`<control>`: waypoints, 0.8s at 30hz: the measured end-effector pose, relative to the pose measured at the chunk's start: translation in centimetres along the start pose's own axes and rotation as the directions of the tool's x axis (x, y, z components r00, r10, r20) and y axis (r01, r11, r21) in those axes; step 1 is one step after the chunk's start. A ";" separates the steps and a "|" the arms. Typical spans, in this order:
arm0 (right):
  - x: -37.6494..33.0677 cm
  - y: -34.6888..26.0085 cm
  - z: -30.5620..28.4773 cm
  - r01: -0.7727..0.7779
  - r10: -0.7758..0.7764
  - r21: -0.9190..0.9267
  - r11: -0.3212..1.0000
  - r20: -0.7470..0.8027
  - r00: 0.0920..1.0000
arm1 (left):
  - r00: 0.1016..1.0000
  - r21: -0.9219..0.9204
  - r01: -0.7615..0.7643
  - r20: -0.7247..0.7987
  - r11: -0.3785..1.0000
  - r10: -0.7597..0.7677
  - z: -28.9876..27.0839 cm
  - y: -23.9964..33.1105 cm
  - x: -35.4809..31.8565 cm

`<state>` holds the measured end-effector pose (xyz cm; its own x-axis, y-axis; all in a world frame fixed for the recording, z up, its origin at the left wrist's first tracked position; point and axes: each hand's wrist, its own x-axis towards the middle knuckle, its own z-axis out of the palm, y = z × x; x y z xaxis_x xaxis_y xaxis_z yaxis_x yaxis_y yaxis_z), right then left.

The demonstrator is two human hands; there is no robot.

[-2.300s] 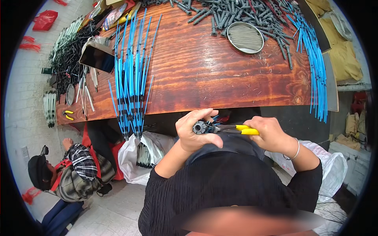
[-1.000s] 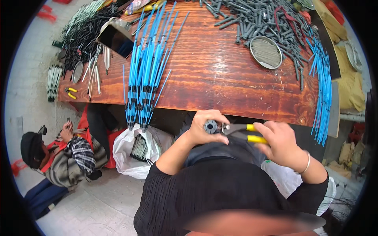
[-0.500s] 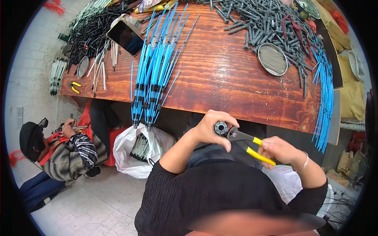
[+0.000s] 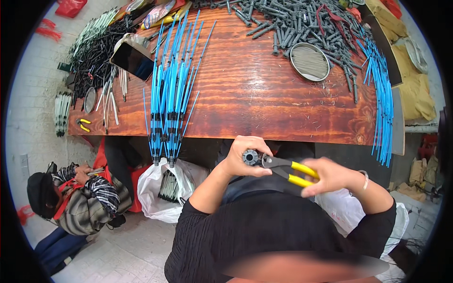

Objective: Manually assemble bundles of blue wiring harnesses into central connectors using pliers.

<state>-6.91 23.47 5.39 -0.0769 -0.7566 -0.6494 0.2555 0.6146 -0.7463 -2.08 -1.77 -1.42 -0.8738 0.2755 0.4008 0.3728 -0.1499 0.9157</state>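
The person stands at the near edge of a long wooden desk (image 4: 264, 104), both hands raised just below its front edge. The left hand (image 4: 243, 155) is curled shut around one small dark round part (image 4: 250, 157), holding it end-on so its toothed face shows. The right hand (image 4: 330, 177) is wrapped around the two yellow handles of one pair of pliers (image 4: 288, 170), whose dark nose touches the round part.

On the desk, one bundle of blue rods (image 4: 170, 89) lies fanned out at the left, its ends hanging over the front edge; there are too many to count exactly. A second bundle of blue rods (image 4: 380, 94) runs along the right end of the desk. Between them, at the far side, sits one round metal sieve (image 4: 310, 61), just beside a large heap of dark grey pieces (image 4: 302, 23), far too many to count. One dark phone-like slab (image 4: 132, 60) rests at the left end, near a tangle of black parts (image 4: 92, 54) and a second, smaller yellow-handled tool (image 4: 84, 124).

Under the desk stands one white plastic bag (image 4: 158, 193) with rods inside. One other person (image 4: 75, 198) crouches on the floor at the lower left, in a striped sleeve.
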 end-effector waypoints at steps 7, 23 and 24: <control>0.1 0.5 -1.1 -0.293 0.161 0.545 0.786 0.277 0.947 | 0.999 -0.065 0.002 0.047 0.998 0.001 0.0 -0.1 0.5; -0.2 -0.7 -0.5 0.030 -0.425 -0.733 0.680 -0.360 0.830 | 0.987 0.176 0.005 -0.161 0.984 0.024 2.0 -0.5 -0.2; -0.1 -0.6 -0.5 -0.003 -0.422 -0.748 0.664 -0.378 0.824 | 0.986 0.177 0.001 -0.165 0.984 0.028 2.1 -0.5 -0.2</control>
<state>-7.55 23.26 5.81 -0.5350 -0.7987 -0.2754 -0.5512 0.5771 -0.6027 -1.45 0.22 -1.87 -0.9024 0.1112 0.4164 0.4210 0.0208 0.9068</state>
